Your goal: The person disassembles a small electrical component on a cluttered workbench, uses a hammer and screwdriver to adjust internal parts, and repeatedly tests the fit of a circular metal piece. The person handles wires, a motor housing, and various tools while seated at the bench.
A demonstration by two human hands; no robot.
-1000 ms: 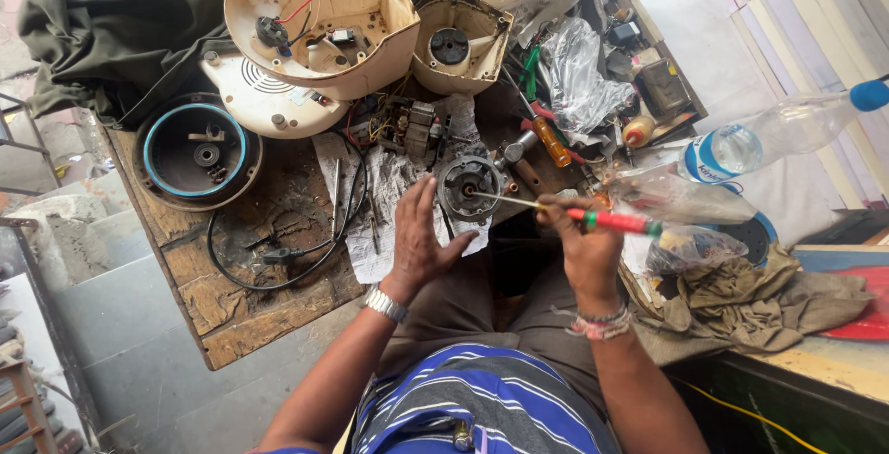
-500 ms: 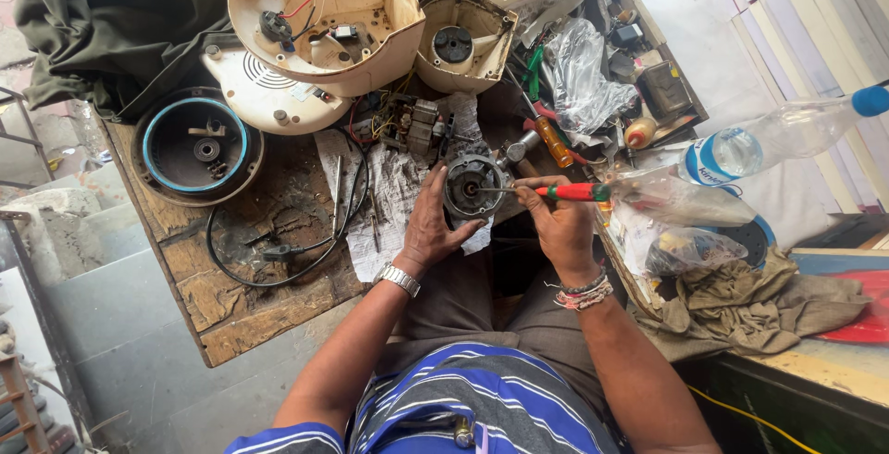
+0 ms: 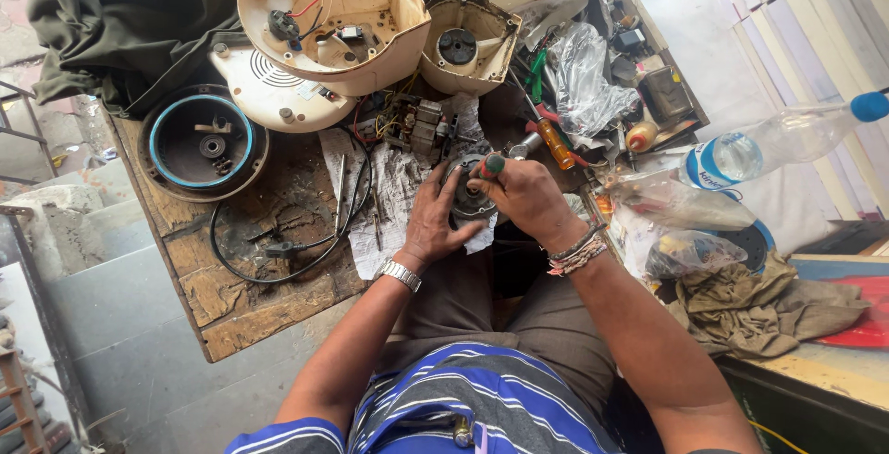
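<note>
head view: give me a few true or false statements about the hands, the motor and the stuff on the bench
1. The left hand steadies the motor. True.
2. The right hand holds a hammer. False: it grips a screwdriver with a red and green handle, set on the motor.
3. A plastic bottle lies to the right of the hands. True.
4. The round black part with a blue rim rests on the person's lap. False: it sits on the wooden bench, to the left.
5. The left wrist bears a metal watch. True.
6. The cream housing is shut. False: it lies open, wires showing.
</note>
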